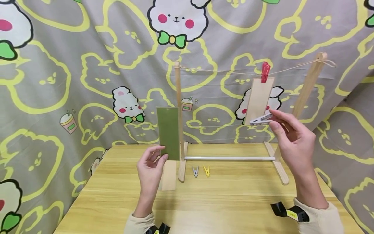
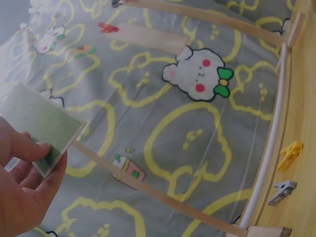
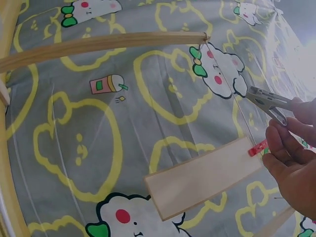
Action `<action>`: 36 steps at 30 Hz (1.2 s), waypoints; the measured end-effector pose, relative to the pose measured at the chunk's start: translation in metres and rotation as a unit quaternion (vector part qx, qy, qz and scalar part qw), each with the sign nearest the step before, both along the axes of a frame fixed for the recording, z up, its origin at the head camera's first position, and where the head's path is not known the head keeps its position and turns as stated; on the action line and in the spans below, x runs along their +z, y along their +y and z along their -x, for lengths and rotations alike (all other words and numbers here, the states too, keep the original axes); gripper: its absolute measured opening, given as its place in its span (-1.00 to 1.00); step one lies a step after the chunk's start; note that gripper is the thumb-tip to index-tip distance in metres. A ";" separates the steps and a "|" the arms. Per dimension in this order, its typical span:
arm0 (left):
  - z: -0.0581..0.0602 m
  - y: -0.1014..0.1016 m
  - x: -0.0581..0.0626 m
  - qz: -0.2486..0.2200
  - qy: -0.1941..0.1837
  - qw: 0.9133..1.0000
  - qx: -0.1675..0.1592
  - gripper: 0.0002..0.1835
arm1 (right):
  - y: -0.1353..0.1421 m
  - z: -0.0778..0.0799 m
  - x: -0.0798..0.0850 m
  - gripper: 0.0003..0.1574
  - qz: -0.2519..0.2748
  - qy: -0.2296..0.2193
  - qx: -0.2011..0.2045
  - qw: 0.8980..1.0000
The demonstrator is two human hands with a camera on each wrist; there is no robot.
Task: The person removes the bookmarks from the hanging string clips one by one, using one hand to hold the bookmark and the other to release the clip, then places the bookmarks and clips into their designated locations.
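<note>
1. The left hand [image 1: 151,166] pinches an upright green card [image 1: 168,131], long axis near vertical, beside the left post [image 1: 178,83].
2. The right hand [image 1: 296,139] pinches a grey clothespin [image 1: 260,122], nose pointing left in the head view.
3. Behind it, a red clip [image 1: 265,72] holds a wooden strip [image 1: 260,96].

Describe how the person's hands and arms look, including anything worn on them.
The left hand and right hand are bare, with no gloves or rings visible. The left sleeve and right sleeve are cream and look plain. Near the cuffs are a black left band and right band, each with a yellow patch; its markings are too small to read. No cables show.
</note>
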State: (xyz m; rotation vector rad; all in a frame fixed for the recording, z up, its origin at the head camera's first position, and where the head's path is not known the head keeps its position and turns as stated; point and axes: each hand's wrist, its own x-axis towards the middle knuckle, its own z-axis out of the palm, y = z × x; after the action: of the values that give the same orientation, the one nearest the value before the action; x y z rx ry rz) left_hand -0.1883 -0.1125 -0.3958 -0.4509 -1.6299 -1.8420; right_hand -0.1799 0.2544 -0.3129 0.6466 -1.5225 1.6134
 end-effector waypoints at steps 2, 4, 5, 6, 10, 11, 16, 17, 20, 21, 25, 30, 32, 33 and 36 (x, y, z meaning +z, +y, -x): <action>0.000 -0.002 0.000 -0.005 -0.001 1.000 0.000 -0.67 | 0.002 -0.002 -0.004 -0.59 0.011 0.001 0.005 1.000; 0.001 -0.004 0.001 -0.008 -0.003 1.000 0.003 -0.67 | 0.003 -0.003 -0.008 -0.59 0.023 0.000 0.009 1.000; 0.001 -0.005 0.001 -0.009 -0.005 1.000 0.005 -0.67 | 0.003 -0.003 -0.010 -0.59 0.027 -0.001 0.005 1.000; 0.001 -0.007 0.001 -0.011 -0.006 1.000 0.008 -0.67 | 0.004 -0.004 -0.012 -0.60 0.032 -0.002 0.005 0.999; 0.001 -0.017 0.002 -0.023 -0.007 1.000 0.020 -0.65 | 0.002 0.000 -0.022 -0.60 0.059 -0.002 0.011 0.998; 0.001 -0.019 0.002 -0.028 -0.006 0.999 0.020 -0.64 | 0.002 0.000 -0.024 -0.59 0.067 -0.002 0.013 0.998; 0.003 -0.028 0.002 -0.045 0.001 0.999 0.023 -0.64 | 0.004 -0.002 -0.036 -0.59 0.104 -0.015 0.019 0.994; 0.003 -0.029 0.002 -0.045 0.002 0.999 0.025 -0.64 | 0.005 -0.003 -0.038 -0.59 0.109 -0.020 0.020 0.994; 0.004 -0.033 0.002 -0.045 -0.001 0.999 0.028 -0.64 | 0.005 -0.005 -0.043 -0.59 0.117 -0.044 0.013 0.992; 0.005 -0.034 0.002 -0.044 -0.003 0.999 0.030 -0.64 | 0.005 -0.006 -0.044 -0.59 0.116 -0.056 0.008 0.992; 0.007 -0.038 0.001 -0.041 -0.013 0.998 0.039 -0.63 | 0.009 -0.007 -0.049 -0.59 0.112 -0.093 -0.012 0.989; 0.008 -0.046 0.001 -0.043 -0.024 0.997 0.055 -0.61 | 0.010 -0.005 -0.054 -0.58 0.130 -0.097 0.004 0.987; 0.008 -0.048 0.001 -0.048 -0.022 0.997 0.055 -0.61 | 0.010 -0.004 -0.056 -0.57 0.140 -0.092 0.022 0.986; 0.008 -0.049 0.001 -0.050 -0.020 0.997 0.055 -0.61 | 0.009 -0.003 -0.057 -0.57 0.142 -0.091 0.028 0.985; 0.009 -0.051 0.000 -0.058 -0.013 0.997 0.051 -0.62 | 0.009 -0.002 -0.059 -0.56 0.140 -0.094 0.026 0.985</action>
State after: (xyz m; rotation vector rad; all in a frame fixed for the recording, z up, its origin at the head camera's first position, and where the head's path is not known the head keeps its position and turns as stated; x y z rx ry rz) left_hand -0.1973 -0.1639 -0.3955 -0.2898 -1.5251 -1.8606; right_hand -0.1783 0.2631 -0.3723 0.3916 -1.3812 1.9291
